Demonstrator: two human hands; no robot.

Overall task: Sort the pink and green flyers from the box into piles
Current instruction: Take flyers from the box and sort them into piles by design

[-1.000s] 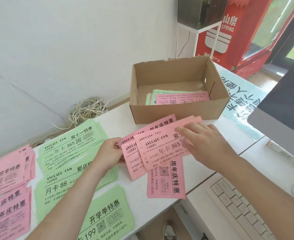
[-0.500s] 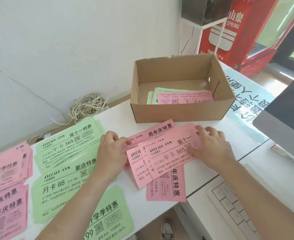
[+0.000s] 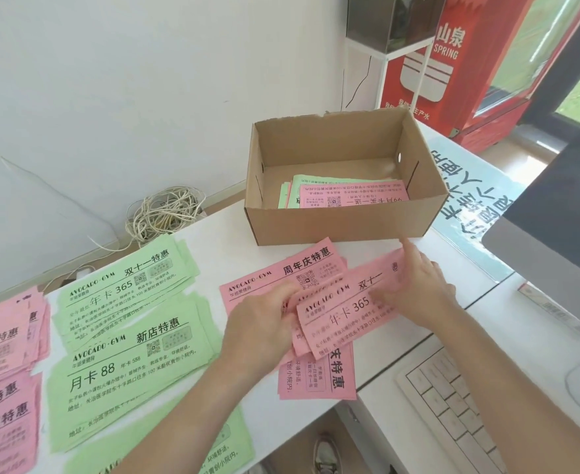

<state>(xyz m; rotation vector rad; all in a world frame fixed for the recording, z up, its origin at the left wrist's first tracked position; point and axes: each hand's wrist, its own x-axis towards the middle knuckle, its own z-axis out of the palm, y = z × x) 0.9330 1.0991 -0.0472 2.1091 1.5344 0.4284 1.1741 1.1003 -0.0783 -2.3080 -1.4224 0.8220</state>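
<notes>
Pink flyers point(image 3: 343, 309) lie fanned just in front of box point(image 3: 343, 224), w/ more flyers point(image 3: 350, 196) inside it. L hand point(image 3: 264, 323) pinches the fan's near end, fingers curled. R hand point(image 3: 418, 289) lies near-flat on the top sheet, index straight. Risk: lowest sheet seems to overhang desk point(image 3: 227, 248) edge, so a tug could drop it. Bare strip before green piles point(image 3: 128, 302), front-left of box.

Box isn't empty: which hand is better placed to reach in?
Probably right: the right hand lies nearest the box, a finger by its front wall; the left hand holds pink flyers farther back.
</notes>
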